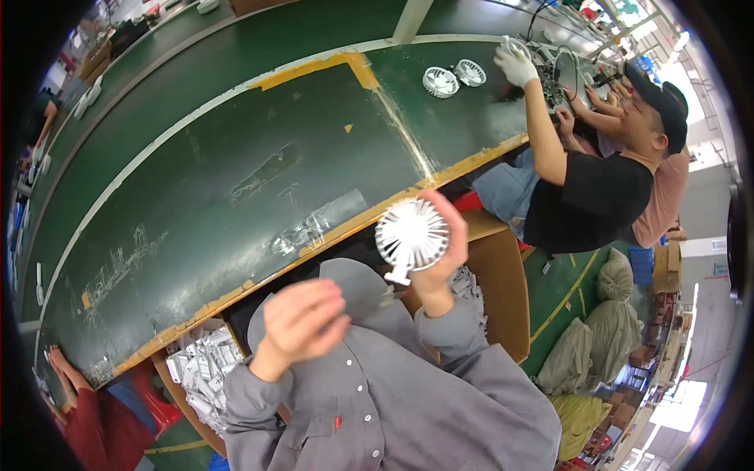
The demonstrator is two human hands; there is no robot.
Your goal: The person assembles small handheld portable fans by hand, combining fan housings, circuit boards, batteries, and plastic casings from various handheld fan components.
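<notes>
My right hand (449, 247) is wrapped round the edge of a white round fan head (411, 234) with a slatted grille and a short stub at its lower end. It is held up at the near edge of the green table (314, 149). My left hand (305, 320) is raised in front of my grey smock, apart from the fan head. Its fingers are bent and smeared by motion, so whether anything is in them does not show.
Two white fan heads (441, 82) lie on the table toward a co-worker (597, 188) at the right, who wears a white glove. Cardboard boxes of white parts stand below the edge on both sides, one at the left (206, 373). A person in red sleeves (102, 420) is at far left.
</notes>
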